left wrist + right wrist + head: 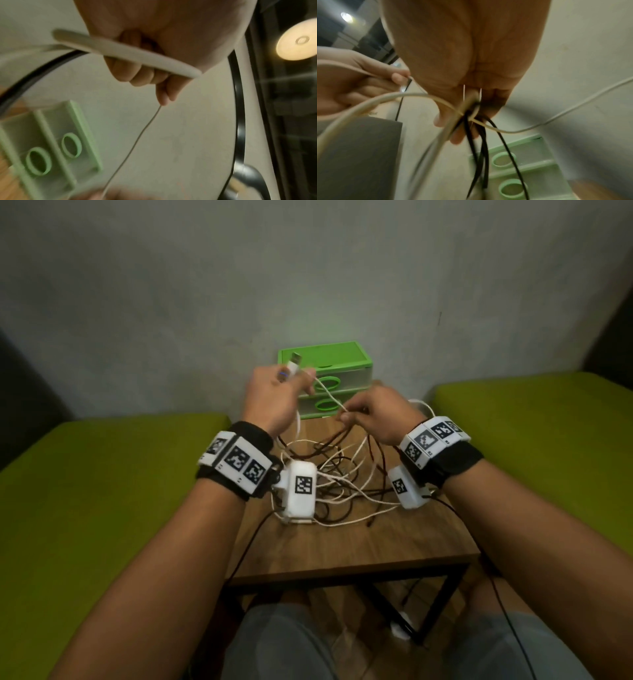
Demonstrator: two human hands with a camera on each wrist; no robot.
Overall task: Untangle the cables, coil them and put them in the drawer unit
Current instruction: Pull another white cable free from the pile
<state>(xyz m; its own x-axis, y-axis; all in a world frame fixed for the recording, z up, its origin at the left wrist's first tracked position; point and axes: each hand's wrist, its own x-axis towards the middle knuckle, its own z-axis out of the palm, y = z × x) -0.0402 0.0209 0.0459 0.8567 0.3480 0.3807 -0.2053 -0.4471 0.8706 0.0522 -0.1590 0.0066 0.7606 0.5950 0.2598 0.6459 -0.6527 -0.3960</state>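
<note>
Left hand (274, 395) is raised above the table (359, 539), fingers curled around the white cable (325, 392) just below its USB plug (295, 362); plug sticks up past the knuckles. Right hand (373, 414) sits beside it, a bit lower, fingertips pinched together on a bundle of strands, white and dark mixed. Right wrist view shows dark cable (481, 159) strands and white ones passing through that pinch. Cable count: at least one white, at least one dark brown/black; exact number can't be told, the pile (339, 484) is a knot of loops on the tabletop under both wrists. One drawer unit (325, 381), green and translucent, two drawers with oval green pulls, both closed, at the table's far edge against the wall. White strand runs taut from left hand to right.
</note>
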